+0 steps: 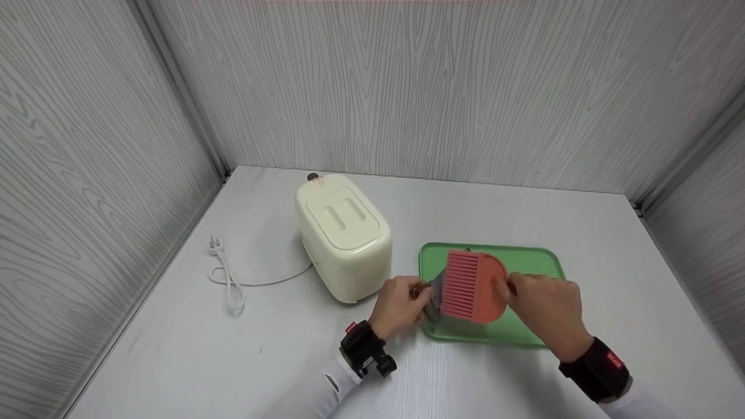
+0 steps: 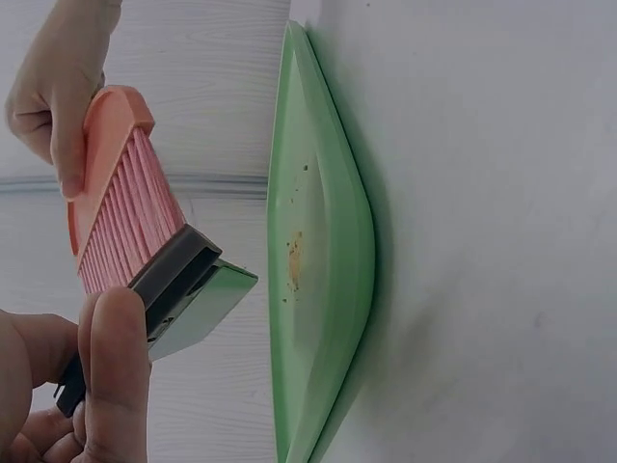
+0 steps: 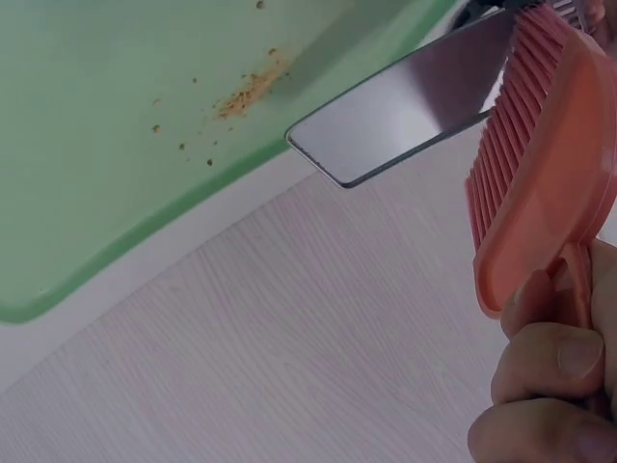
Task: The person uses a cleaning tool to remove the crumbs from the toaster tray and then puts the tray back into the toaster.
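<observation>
My left hand (image 1: 398, 305) pinches the dark end of a thin metal crumb tray (image 3: 405, 111), tilted over the left part of a green tray (image 1: 527, 259). In my right hand (image 1: 547, 305) is the handle of an orange hand brush (image 1: 492, 291). Its pink bristles (image 2: 135, 212) touch the crumb tray near its dark end, as the left wrist view shows. Brown crumbs (image 3: 251, 92) lie scattered on the green tray. The far face of the crumb tray is partly hidden behind the brush in the head view.
A cream toaster (image 1: 355, 256) with a lid over its top stands left of the green tray. Its white cord (image 1: 273, 284) runs left to a loosely looped plug (image 1: 216, 247). Grey wood-grain panels (image 1: 407, 87) rise behind and at both sides of the white table (image 1: 174, 349).
</observation>
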